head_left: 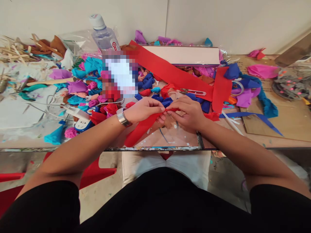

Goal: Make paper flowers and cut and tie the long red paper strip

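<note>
Over the table's front edge both my hands meet on a red strip [142, 130] that looks like crepe paper. My left hand [145, 110] pinches it between thumb and fingers, and its tail hangs down to the left toward the edge. My right hand [188, 111] pinches the strip's narrow twisted end, fingertips close to those of the left. Just beyond the right hand, thread snips [193, 92] with white handles lie on a long red band [170, 66]. A second red piece [220, 89] overlaps the band's right end.
A water bottle [104, 34] stands at the back beside a blurred phone-like screen [121, 76]. A pale box [189, 55] lies along the wall. Crumpled coloured paper [80, 87] and a power strip [84, 123] are at left, wood sticks [17, 50] far left, cardboard [286, 119] right.
</note>
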`<state>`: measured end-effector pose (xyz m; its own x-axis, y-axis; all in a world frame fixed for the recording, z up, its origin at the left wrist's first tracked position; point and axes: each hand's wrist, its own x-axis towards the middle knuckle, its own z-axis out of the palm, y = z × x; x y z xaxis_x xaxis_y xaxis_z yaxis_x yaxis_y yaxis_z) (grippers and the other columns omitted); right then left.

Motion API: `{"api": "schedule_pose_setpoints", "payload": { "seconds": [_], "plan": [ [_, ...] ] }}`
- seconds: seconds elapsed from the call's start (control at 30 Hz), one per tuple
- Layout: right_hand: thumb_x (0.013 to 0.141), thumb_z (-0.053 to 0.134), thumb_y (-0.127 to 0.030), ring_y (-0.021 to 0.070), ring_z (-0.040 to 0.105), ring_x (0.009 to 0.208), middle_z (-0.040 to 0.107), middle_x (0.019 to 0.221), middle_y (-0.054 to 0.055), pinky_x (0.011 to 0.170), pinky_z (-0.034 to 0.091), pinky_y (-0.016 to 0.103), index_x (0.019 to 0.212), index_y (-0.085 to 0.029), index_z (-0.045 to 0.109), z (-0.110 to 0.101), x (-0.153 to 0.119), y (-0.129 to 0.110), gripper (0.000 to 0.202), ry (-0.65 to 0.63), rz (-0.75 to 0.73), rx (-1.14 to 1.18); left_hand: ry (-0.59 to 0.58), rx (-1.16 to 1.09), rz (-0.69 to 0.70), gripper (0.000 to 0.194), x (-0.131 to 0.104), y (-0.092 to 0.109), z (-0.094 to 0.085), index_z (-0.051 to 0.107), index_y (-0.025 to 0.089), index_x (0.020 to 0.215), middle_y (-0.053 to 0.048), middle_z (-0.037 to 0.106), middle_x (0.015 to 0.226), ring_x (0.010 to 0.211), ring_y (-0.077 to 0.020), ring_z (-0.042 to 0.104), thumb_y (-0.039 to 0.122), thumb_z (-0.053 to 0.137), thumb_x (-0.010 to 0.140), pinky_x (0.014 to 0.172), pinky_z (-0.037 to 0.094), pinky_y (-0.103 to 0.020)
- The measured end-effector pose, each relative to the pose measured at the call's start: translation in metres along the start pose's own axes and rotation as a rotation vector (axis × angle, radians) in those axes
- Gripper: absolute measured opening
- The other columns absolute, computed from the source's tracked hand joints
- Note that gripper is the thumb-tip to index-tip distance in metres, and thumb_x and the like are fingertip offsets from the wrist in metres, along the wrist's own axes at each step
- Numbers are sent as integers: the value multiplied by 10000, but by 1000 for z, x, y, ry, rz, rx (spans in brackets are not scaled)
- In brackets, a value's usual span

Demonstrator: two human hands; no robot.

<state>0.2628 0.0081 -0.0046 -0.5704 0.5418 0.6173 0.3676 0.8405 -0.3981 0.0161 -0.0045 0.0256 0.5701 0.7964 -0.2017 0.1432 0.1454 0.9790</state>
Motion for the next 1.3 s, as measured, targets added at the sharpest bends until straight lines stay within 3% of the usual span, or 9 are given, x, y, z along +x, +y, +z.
{"api": "schedule_pose_setpoints", "payload": {
  "seconds": [0.33, 0.6, 0.8, 1.13, 1.3],
  "plan": [
    [1019, 719, -349, 244, 773, 996, 839, 1032, 51, 941, 587, 403, 1099, -262, 777, 0, -1, 0, 132, 19, -20, -1, 20, -27, 5, 286, 1, -2, -1, 759, 134, 917, -102, 836, 906, 761, -197, 815, 418, 785, 929, 821, 711, -368],
    [1022, 714, -316, 220, 774, 959, 837, 1003, 34, 925, 592, 374, 1102, -259, 777, 3, 0, 3, 117, 38, -84, 14, -49, -298, -109, 335, 0, 1, 3, 788, 106, 871, -91, 821, 837, 709, -180, 798, 407, 920, 803, 722, 690, -285],
    [1019, 722, -279, 208, 787, 945, 839, 1004, 18, 956, 602, 384, 1091, -274, 772, 3, -1, 4, 88, 69, -100, 25, -71, -341, -144, 336, 0, 2, 4, 787, 101, 858, -105, 811, 796, 693, -196, 800, 385, 948, 781, 664, 672, -271],
    [1003, 743, -298, 219, 791, 999, 842, 1064, 31, 925, 604, 356, 1162, -257, 751, 0, 1, -1, 165, 48, -58, 33, 27, 40, 117, 297, 0, 1, 2, 757, 118, 896, -77, 813, 787, 700, -171, 802, 409, 788, 944, 715, 676, -263],
    [1017, 720, -310, 205, 790, 953, 843, 1041, 31, 887, 605, 335, 1157, -251, 761, 1, 0, 0, 157, 35, -49, 44, 73, 252, 226, 229, 1, -1, 1, 777, 137, 912, -53, 815, 789, 702, -156, 788, 365, 771, 937, 709, 655, -234]
  ]
}}
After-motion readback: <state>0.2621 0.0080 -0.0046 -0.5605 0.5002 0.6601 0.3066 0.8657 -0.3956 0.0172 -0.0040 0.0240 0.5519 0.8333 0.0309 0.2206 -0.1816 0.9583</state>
